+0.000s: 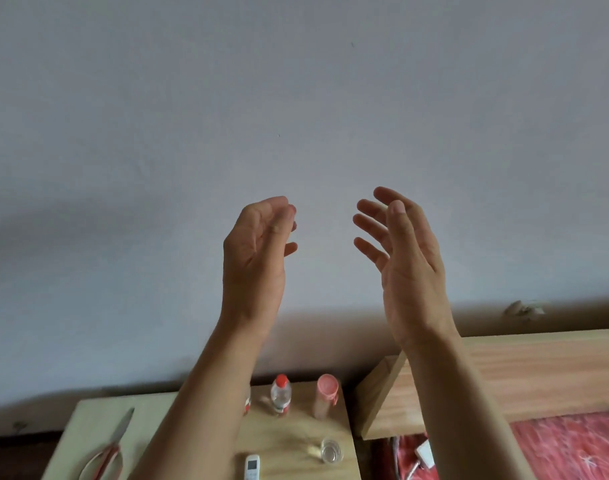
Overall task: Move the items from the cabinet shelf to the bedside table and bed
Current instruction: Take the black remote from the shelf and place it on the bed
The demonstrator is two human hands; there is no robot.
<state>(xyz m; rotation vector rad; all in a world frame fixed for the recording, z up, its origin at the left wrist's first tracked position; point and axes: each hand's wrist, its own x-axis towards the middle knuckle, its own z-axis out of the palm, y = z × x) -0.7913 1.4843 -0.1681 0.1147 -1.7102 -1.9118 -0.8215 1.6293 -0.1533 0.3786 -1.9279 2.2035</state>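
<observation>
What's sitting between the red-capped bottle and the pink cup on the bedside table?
Nothing: in the head view only bare wood of the bedside table shows between the red-capped bottle and the pink cup; they stand apart.

The bedside table stands against the wall, left of the bed's headboard; at the table's back edge a bottle stands left of a lidded cup, the two near but apart; nearer the front, a glass sits right of a remote; scissors lie left of the left forearm, on a surface that may or may not be the same table top; a plug lies on the bed cover in front of the headboard; the left hand and right hand are raised side by side, apart, above the table and before the wall.
</observation>
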